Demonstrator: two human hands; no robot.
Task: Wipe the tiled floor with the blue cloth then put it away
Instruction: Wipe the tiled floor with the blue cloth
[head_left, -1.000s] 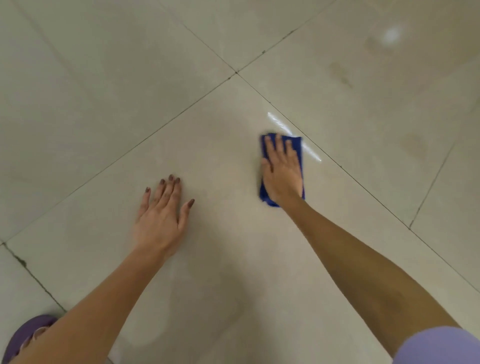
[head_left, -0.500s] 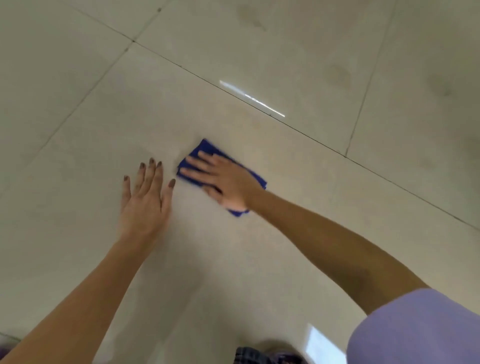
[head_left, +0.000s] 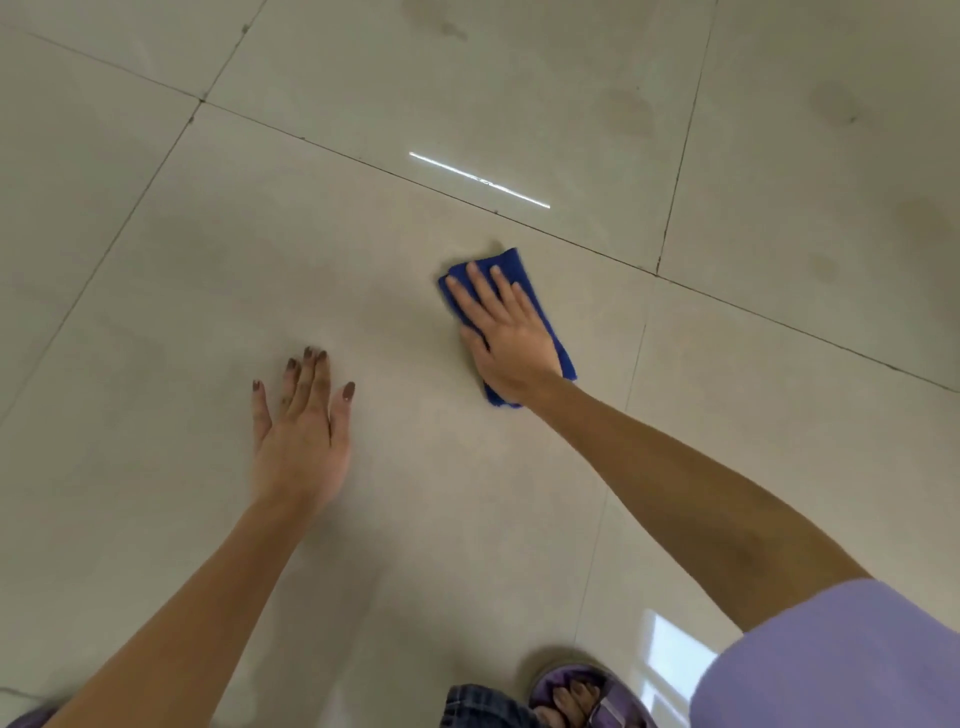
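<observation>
1. My right hand (head_left: 511, 338) lies flat on the blue cloth (head_left: 550, 332), fingers spread and pointing away from me, palm pressing the cloth onto the tiled floor (head_left: 519, 493); nothing is pinched.
2. The cloth is folded into a narrow strip. Its far end shows beyond my fingertips and its near end sticks out beside my wrist. It lies just short of a dark grout line (head_left: 571, 241).
3. My left hand (head_left: 301, 436) rests palm down on the bare tile, fingers close together, thumb out to the side, well apart from the cloth and holding nothing.
4. A thin bright reflection (head_left: 480, 180) crosses the floor beyond the cloth.
5. At the lower edge I see a purple sandal (head_left: 582, 696) on my foot and a lilac sleeve (head_left: 841, 665) on my right arm.
</observation>
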